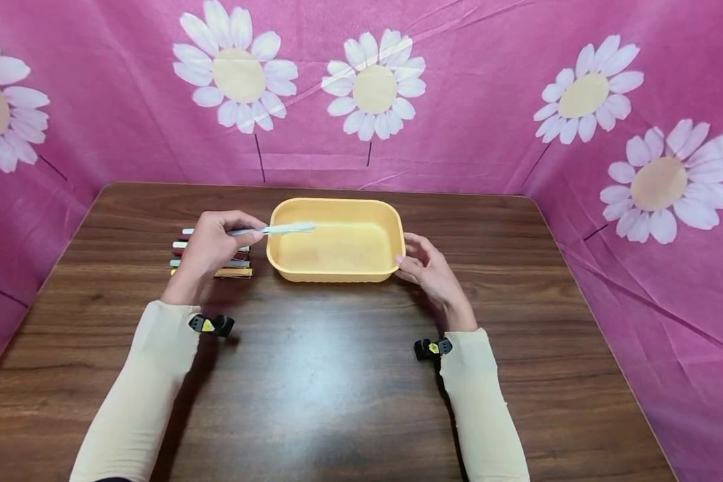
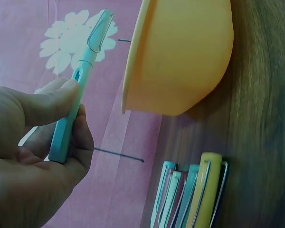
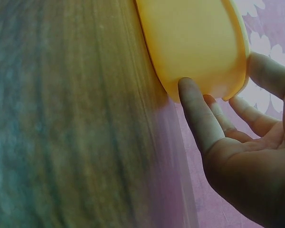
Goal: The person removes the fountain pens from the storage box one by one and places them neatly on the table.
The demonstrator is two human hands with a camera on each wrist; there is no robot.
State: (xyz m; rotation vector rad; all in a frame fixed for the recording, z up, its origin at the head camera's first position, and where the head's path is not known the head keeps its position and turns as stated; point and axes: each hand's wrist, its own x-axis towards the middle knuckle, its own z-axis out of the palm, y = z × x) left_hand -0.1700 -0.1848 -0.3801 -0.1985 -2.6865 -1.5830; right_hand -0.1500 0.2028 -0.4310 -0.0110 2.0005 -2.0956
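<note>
My left hand (image 1: 213, 237) pinches a pale turquoise pen (image 1: 289, 228) between thumb and fingers, with its clipped end extending over the left rim of a yellow plastic bin (image 1: 334, 276). In the left wrist view the pen (image 2: 85, 64) slants upward, its wire clip on the far end, apart from the bin (image 2: 180, 57). At the opposite end, my right hand (image 1: 430, 271) holds the bin's right side, thumb at the rim and other fingers against the outer wall. The right wrist view shows fingertips (image 3: 187, 88) touching that wall. Inside, the bin holds nothing visible.
Several capped pens lie side by side left of the bin, partly hidden under my left hand; a yellow pen (image 1: 235, 272) is nearest me. The brown wood-grain table (image 1: 325, 375) meets a pink curtain (image 1: 458, 114) with daisies at its back and sides.
</note>
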